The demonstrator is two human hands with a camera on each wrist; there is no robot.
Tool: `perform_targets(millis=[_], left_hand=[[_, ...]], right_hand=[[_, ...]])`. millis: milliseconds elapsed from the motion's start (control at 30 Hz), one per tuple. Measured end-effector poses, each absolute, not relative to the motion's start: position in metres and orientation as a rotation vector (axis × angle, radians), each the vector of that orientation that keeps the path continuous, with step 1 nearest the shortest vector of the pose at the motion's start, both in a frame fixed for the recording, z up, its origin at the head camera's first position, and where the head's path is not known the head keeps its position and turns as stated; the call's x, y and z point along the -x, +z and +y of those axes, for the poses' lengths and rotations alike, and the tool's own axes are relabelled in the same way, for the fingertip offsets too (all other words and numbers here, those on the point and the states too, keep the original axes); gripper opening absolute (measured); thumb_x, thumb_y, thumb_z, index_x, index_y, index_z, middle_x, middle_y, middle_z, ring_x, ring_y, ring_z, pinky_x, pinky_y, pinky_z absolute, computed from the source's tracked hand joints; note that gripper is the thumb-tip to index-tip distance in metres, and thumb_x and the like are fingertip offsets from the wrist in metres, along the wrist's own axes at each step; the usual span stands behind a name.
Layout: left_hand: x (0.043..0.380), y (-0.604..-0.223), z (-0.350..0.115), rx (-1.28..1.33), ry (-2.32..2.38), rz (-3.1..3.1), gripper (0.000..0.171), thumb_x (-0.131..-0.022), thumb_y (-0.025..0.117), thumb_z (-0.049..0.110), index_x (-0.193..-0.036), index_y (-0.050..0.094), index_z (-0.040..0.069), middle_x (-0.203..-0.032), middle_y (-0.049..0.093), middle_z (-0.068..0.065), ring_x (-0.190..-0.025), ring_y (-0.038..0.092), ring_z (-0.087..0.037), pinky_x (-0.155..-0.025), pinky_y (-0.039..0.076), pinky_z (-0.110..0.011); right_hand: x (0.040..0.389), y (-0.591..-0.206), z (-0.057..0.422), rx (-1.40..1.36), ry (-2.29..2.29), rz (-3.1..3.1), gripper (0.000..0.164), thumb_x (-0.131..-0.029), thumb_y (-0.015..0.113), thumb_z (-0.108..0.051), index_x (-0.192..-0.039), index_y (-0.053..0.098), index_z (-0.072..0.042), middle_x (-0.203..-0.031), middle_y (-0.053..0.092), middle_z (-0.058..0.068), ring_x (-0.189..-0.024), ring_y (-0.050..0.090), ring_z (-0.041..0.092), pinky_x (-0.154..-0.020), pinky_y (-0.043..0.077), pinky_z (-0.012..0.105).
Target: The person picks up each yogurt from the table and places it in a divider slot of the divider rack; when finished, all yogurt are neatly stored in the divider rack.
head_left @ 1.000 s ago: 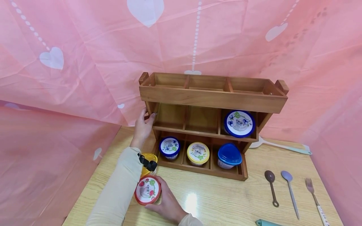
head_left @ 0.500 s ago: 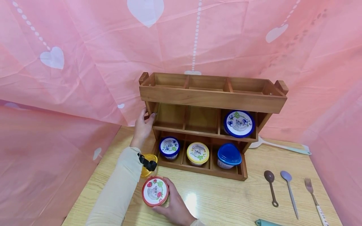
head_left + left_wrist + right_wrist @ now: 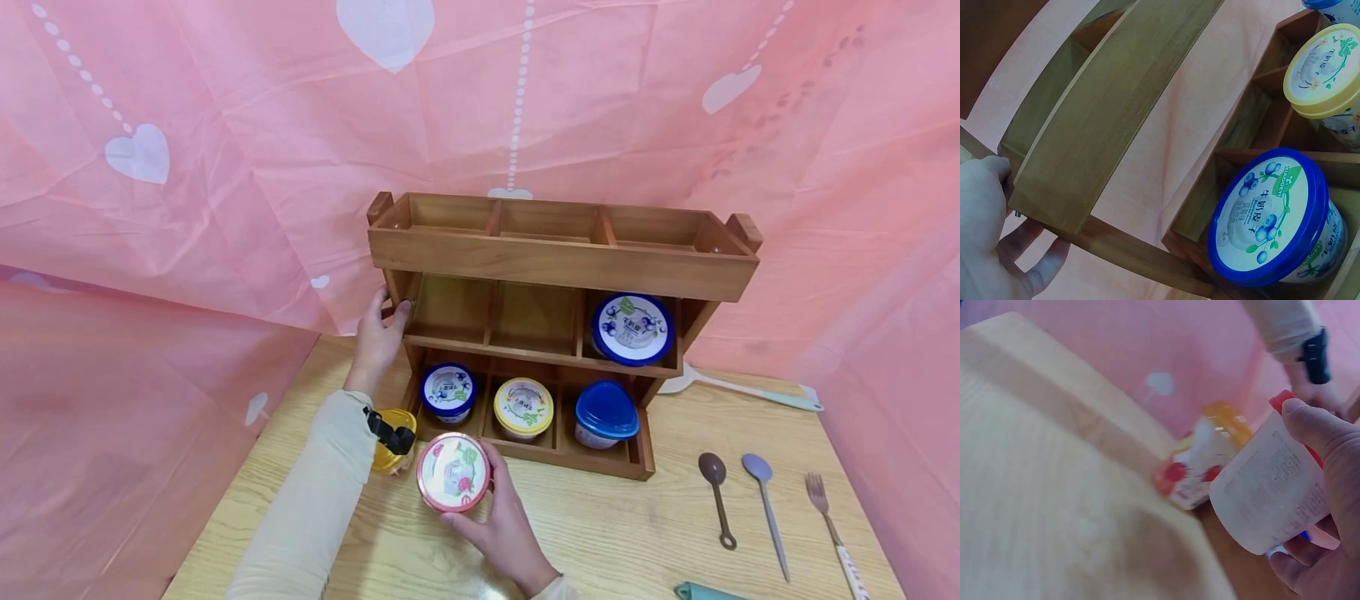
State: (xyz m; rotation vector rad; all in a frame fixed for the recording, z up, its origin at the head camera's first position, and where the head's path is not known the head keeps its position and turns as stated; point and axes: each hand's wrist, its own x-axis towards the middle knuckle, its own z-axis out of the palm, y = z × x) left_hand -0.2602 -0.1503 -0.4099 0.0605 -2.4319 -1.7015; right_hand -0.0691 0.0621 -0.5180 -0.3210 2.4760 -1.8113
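My left hand (image 3: 375,342) grips the left side post of a three-tier wooden rack (image 3: 562,265); in the left wrist view its thumb and fingers (image 3: 1047,265) lie around the wood. A tub with a red lid (image 3: 452,472) is in my right hand (image 3: 513,533), held by the side in front of the rack's lower tier. Its white wall (image 3: 1272,484) shows in the right wrist view. The lower tier bears a small blue-lidded blueberry tub (image 3: 449,390), a yellow-lidded tub (image 3: 524,407) and a tub with a plain blue lid (image 3: 607,412).
A larger blueberry tub (image 3: 632,328) sits in the middle tier's right compartment. Beside the rack's lower left stands a yellow-lidded container (image 3: 394,437), partly behind the left wrist. On the right lie a brown spoon (image 3: 715,479), a grey spoon (image 3: 763,492), a fork (image 3: 825,504) and a pale spatula (image 3: 720,382).
My right hand has carried the red-lidded tub up and to the right, from beside the left forearm to the rack's front edge. The left hand keeps its grip on the post.
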Motion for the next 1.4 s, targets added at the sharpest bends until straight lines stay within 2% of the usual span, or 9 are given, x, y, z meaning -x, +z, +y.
perform_targets(millis=[300,367,467,567,767,1033,1133,1300,1400], left_hand=[[0.261,-0.41,-0.15,-0.047,-1.697,-2.422,0.051,-0.103,0.05,0.031,-0.15,0.035,0.02,-0.151,0.043,-0.013,-0.132,0.049,-0.037,-0.103,0.048,-0.052],[0.261,-0.41,-0.15,-0.053,-1.698,-2.423,0.05,-0.103,0.05,0.032,-0.15,0.036,0.021,-0.151,0.043,-0.013,-0.132,0.05,-0.036,-0.103,0.048,-0.052],[0.261,-0.41,-0.151,-0.059,-1.699,-2.428,0.051,-0.103,0.05,0.032,-0.15,0.035,0.021,-0.151,0.043,-0.013,-0.132,0.049,-0.036,-0.103,0.048,-0.052],[0.261,-0.41,-0.151,-0.063,-1.701,-2.432,0.051,-0.103,0.05,0.033,-0.151,0.035,0.022,-0.151,0.042,-0.013,-0.132,0.049,-0.037,-0.103,0.048,-0.053],[0.26,-0.409,-0.15,-0.077,-1.692,-2.451,0.053,-0.103,0.05,0.035,-0.152,0.033,0.023,-0.153,0.041,-0.011,-0.134,0.048,-0.036,-0.103,0.048,-0.053],[0.261,-0.41,-0.151,-0.08,-1.685,-2.446,0.053,-0.103,0.05,0.035,-0.152,0.033,0.023,-0.152,0.042,-0.012,-0.133,0.049,-0.037,-0.103,0.049,-0.053],[0.262,-0.412,-0.152,-0.069,-1.68,-2.442,0.052,-0.103,0.05,0.034,-0.152,0.034,0.022,-0.152,0.042,-0.013,-0.132,0.05,-0.037,-0.102,0.049,-0.053],[0.261,-0.411,-0.152,-0.061,-1.675,-2.443,0.052,-0.103,0.05,0.033,-0.152,0.034,0.022,-0.151,0.043,-0.014,-0.131,0.051,-0.037,-0.103,0.049,-0.052],[0.261,-0.41,-0.151,-0.057,-1.677,-2.443,0.052,-0.103,0.05,0.033,-0.152,0.034,0.023,-0.151,0.042,-0.013,-0.131,0.051,-0.037,-0.103,0.049,-0.052]], right_hand=[[0.081,-0.482,0.081,0.244,-1.972,2.527,0.108,-0.069,0.09,-0.021,-0.154,0.023,-0.013,-0.151,0.041,0.007,-0.133,0.047,0.024,-0.112,0.039,0.049],[0.085,-0.475,0.086,0.214,-1.983,2.541,0.11,-0.07,0.09,-0.021,-0.155,0.022,-0.015,-0.151,0.04,0.006,-0.133,0.048,0.023,-0.111,0.042,0.043],[0.09,-0.463,0.094,0.171,-1.968,2.572,0.109,-0.071,0.09,-0.024,-0.155,0.02,-0.018,-0.15,0.04,0.004,-0.13,0.049,0.021,-0.105,0.046,0.027],[0.095,-0.452,0.1,0.174,-1.958,2.611,0.108,-0.072,0.089,-0.025,-0.155,0.019,-0.02,-0.15,0.039,0.004,-0.13,0.049,0.022,-0.101,0.048,0.02],[0.105,-0.43,0.107,0.2,-1.944,2.667,0.107,-0.074,0.088,-0.023,-0.154,0.017,-0.024,-0.153,0.034,0.003,-0.137,0.041,0.024,-0.11,0.043,0.042],[0.127,-0.404,0.119,0.25,-1.992,2.701,0.105,-0.078,0.085,-0.018,-0.155,0.014,-0.026,-0.152,0.034,0.005,-0.138,0.04,0.026,-0.112,0.039,0.051],[0.135,-0.397,0.122,0.273,-1.986,2.74,0.103,-0.079,0.084,-0.02,-0.155,0.014,-0.026,-0.151,0.035,0.005,-0.136,0.042,0.025,-0.11,0.041,0.051],[0.146,-0.389,0.126,0.305,-2.026,2.74,0.103,-0.079,0.084,-0.021,-0.155,0.014,-0.026,-0.149,0.038,0.003,-0.132,0.047,0.02,-0.108,0.044,0.036],[0.153,-0.385,0.128,0.315,-2.052,2.727,0.102,-0.08,0.083,-0.022,-0.155,0.013,-0.026,-0.149,0.037,0.002,-0.133,0.047,0.02,-0.105,0.045,0.031]])
